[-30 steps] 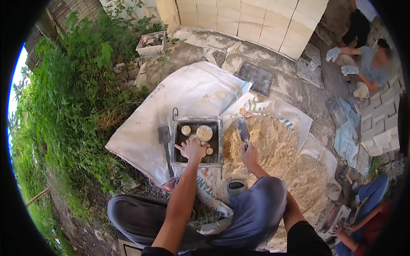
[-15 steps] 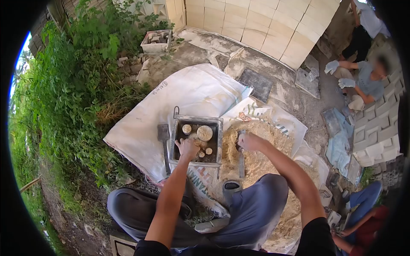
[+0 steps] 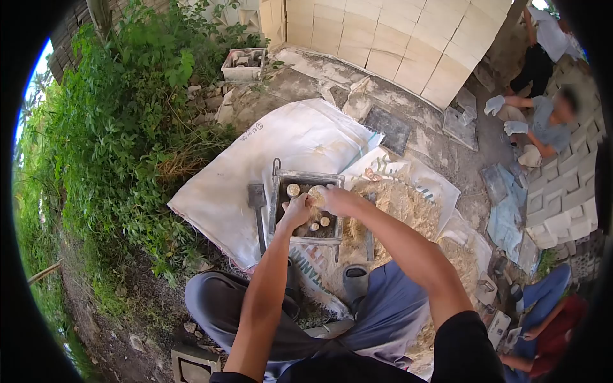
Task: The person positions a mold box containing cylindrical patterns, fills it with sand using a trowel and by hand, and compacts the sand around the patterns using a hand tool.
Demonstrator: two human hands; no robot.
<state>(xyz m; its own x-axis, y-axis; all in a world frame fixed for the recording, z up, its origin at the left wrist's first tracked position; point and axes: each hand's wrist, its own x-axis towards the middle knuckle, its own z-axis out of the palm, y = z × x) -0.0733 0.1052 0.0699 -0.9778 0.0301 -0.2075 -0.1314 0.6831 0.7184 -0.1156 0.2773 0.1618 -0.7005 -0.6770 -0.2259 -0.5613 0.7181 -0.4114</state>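
Note:
A square metal mould (image 3: 309, 240) stands on the white sacking, with several round, sand-topped cores (image 3: 293, 190) inside. My left hand (image 3: 296, 212) reaches into it, thumb apart from the bent fingers, by the large middle core (image 3: 316, 196). My right hand (image 3: 340, 202) is over the mould's right side, fingers curled at that same core; pale sandy mix seems to be in them, though the fingers partly hide it. Both hands nearly meet. To the right spreads a heap of sandy mix (image 3: 408, 220), with a flat metal bar (image 3: 370, 237) at its near side.
Left of the mould lies a flat-bladed tool (image 3: 257, 203) on the white sack (image 3: 223, 185). A dark board (image 3: 387, 129) and a tub (image 3: 244, 64) are farther back. Stacked blocks (image 3: 565, 185) line the right, where people in gloves and a red top sit. Green plants crowd the left.
My right hand has come left from the sandy heap to above the mould. My left hand stays in the mould. The camera view has shifted slightly.

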